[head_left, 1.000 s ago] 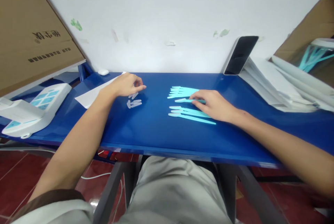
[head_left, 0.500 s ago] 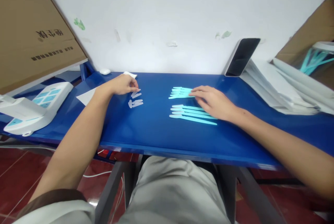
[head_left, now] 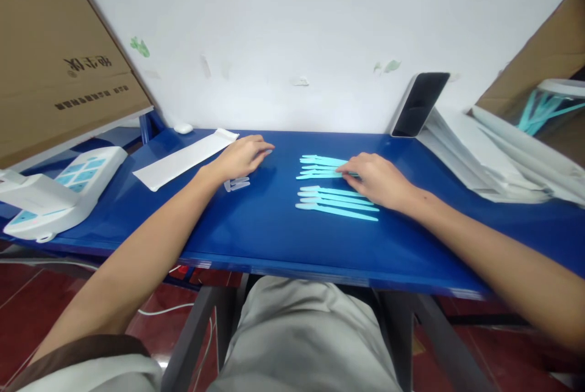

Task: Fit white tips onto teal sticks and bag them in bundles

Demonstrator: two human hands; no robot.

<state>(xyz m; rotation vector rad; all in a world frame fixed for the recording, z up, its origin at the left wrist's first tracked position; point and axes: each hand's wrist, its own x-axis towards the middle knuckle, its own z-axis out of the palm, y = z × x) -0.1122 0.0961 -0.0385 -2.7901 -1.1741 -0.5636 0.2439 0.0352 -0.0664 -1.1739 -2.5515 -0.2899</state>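
Note:
On the blue table (head_left: pixel 274 233), my left hand (head_left: pixel 242 158) reaches right with a small clear cap pinched at its fingertips. A few more clear caps (head_left: pixel 236 184) lie just below that hand. My right hand (head_left: pixel 377 180) rests on the handle ends of the upper group of cyan plastic sticks (head_left: pixel 320 166) and grips the lowest one. A second row of cyan sticks (head_left: pixel 336 203) lies side by side in front of it, their ends partly under my palm.
A white paper strip (head_left: pixel 183 157) lies at the back left, beside a white device with cyan keys (head_left: pixel 59 188). A dark phone (head_left: pixel 419 104) leans on the wall. White packets (head_left: pixel 484 148) pile at the right. Cardboard boxes (head_left: pixel 55 57) stand at both sides.
My left hand has lifted a clear cap from the pile and moved right toward the cyan sticks. My right hand has laid one stick down and shifted to the upper group.

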